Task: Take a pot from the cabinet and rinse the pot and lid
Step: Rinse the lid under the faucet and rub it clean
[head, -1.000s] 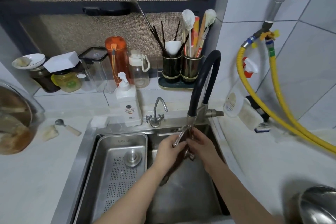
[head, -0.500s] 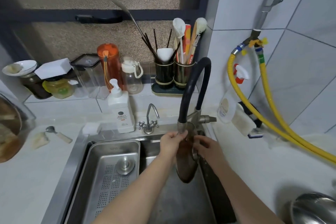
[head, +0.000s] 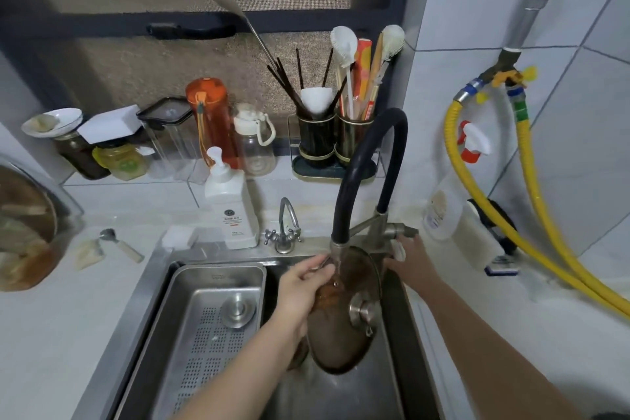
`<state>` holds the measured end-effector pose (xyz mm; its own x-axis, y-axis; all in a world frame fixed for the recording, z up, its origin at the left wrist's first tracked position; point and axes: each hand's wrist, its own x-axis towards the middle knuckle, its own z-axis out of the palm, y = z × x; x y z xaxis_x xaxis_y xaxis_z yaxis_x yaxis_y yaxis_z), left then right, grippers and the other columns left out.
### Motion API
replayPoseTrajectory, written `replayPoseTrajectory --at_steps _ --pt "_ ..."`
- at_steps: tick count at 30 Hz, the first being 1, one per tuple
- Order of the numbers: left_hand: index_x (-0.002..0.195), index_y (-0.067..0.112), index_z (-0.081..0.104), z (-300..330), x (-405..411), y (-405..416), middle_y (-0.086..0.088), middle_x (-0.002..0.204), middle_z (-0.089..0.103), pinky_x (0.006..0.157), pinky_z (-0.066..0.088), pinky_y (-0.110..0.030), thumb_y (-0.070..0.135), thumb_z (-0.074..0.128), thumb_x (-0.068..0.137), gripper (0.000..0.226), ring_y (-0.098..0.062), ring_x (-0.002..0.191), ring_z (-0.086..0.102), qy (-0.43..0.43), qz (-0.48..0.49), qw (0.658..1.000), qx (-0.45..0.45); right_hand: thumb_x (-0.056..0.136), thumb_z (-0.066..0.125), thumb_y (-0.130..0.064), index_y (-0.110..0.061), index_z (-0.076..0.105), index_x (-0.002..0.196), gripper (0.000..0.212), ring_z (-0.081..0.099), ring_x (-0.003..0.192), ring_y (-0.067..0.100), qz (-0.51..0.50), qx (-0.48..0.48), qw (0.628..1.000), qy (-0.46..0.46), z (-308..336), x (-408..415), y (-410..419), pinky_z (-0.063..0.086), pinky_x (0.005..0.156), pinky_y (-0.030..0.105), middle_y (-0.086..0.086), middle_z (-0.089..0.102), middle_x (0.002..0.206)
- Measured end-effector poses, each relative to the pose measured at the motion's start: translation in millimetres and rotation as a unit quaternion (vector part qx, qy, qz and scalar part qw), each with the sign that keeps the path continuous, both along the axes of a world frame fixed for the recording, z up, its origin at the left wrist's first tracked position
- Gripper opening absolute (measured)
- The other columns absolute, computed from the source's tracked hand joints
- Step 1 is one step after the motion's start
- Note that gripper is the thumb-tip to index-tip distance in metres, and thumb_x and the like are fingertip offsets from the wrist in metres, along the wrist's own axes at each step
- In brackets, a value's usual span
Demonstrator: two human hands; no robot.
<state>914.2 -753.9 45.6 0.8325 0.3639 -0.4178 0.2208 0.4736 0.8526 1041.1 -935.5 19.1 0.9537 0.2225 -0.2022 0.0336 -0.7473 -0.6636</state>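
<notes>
A glass pot lid (head: 344,334) with a steel rim and steel knob stands on edge over the sink basin (head: 341,392), right under the spout of the black hose faucet (head: 366,160). My left hand (head: 303,290) grips the lid's upper left rim. My right hand (head: 409,259) is off the lid and rests at the faucet's lever (head: 402,232), fingers spread. The pot itself is out of view, apart from a dark sliver at the bottom right corner.
A perforated steel tray (head: 211,327) with a drain plug fills the sink's left half. Behind stand a small tap (head: 284,225), a soap pump bottle (head: 228,208), jars, an orange bottle and utensil holders (head: 334,143). Yellow hoses (head: 531,201) and a spray bottle are at the right.
The lid has turned so its knob side faces me. My right hand let go of the lid and moved right and back to the faucet lever. The view dropped closer.
</notes>
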Motion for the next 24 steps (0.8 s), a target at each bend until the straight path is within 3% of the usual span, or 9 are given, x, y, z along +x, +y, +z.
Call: replayPoseTrajectory --at_steps 4,7,11,14,16,18,21,24 --pt "0.095 0.015 0.072 -7 -1 3 -0.014 0.081 0.075 0.059 0.060 -0.032 0.004 0.069 0.081 0.019 -0.023 0.065 0.071 0.003 0.001 1.000 -0.030 0.087 0.062 -0.024 -0.008 0.026 0.144 0.069 0.020 0.140 0.036 0.006 -0.064 0.998 0.022 -2 19 1 0.024 0.114 0.039 0.020 0.014 0.152" --pt "0.100 0.010 0.072 -10 0 3 -0.016 0.085 0.075 0.061 0.060 -0.033 0.003 0.067 0.082 0.020 -0.025 0.069 0.072 -0.002 0.006 0.999 -0.051 0.085 0.064 -0.016 -0.006 0.034 0.141 0.064 0.022 0.139 0.038 -0.031 0.003 0.999 0.030 -4 25 2 0.025 0.113 0.043 0.023 0.018 0.151" --pt "0.105 0.006 0.070 -12 3 0 -0.016 0.085 0.075 0.063 0.058 -0.034 0.003 0.066 0.083 0.023 -0.026 0.069 0.071 -0.002 0.020 0.997 -0.074 0.085 0.065 -0.013 -0.006 0.041 0.137 0.058 0.030 0.134 0.039 -0.029 0.017 0.999 0.021 -8 27 0 0.032 0.109 0.041 0.022 0.026 0.147" --pt "0.115 0.006 0.064 -13 2 -1 -0.017 0.089 0.075 0.059 0.059 -0.033 0.004 0.066 0.083 0.032 -0.027 0.071 0.071 0.015 0.040 0.995 -0.088 0.083 0.064 -0.010 -0.008 0.051 0.127 0.046 0.041 0.119 0.029 -0.028 0.042 0.999 -0.010 -12 21 1 0.038 0.088 0.027 0.017 0.027 0.140" --pt "0.118 0.006 0.063 -13 1 -1 -0.015 0.088 0.075 0.055 0.057 -0.030 0.005 0.066 0.084 0.034 -0.026 0.069 0.071 0.020 0.048 0.995 -0.090 0.084 0.064 -0.011 -0.010 0.049 0.129 0.047 0.040 0.118 0.024 -0.025 0.063 0.998 -0.017 -12 14 2 0.034 0.088 0.024 0.011 0.025 0.142" --pt "0.119 0.006 0.062 -13 -2 1 -0.011 0.081 0.076 0.052 0.057 -0.029 0.004 0.065 0.085 0.034 -0.023 0.063 0.071 0.025 0.056 0.994 -0.093 0.086 0.063 -0.015 -0.014 0.048 0.130 0.047 0.041 0.122 0.024 -0.020 0.093 0.995 -0.013 -10 -1 6 0.031 0.092 0.021 0.002 0.034 0.135" --pt "0.119 0.005 0.061 -13 -10 7 -0.009 0.070 0.075 0.049 0.057 -0.027 0.003 0.063 0.086 0.034 -0.020 0.055 0.070 0.031 0.079 0.991 -0.108 0.090 0.059 -0.025 -0.019 0.055 0.118 0.029 0.053 0.106 0.017 -0.032 0.137 0.990 0.005 -15 -47 18 0.039 0.088 0.021 -0.002 0.053 0.118" --pt "0.121 0.001 0.059 -15 -20 17 -0.012 0.074 0.074 0.056 0.060 -0.031 -0.001 0.060 0.086 0.034 -0.023 0.060 0.069 0.028 0.106 0.987 -0.121 0.090 0.057 -0.037 -0.021 0.056 0.122 0.036 0.053 0.097 0.003 -0.043 0.145 0.988 0.029 -24 -100 33 0.040 0.085 0.017 -0.003 0.055 0.114"
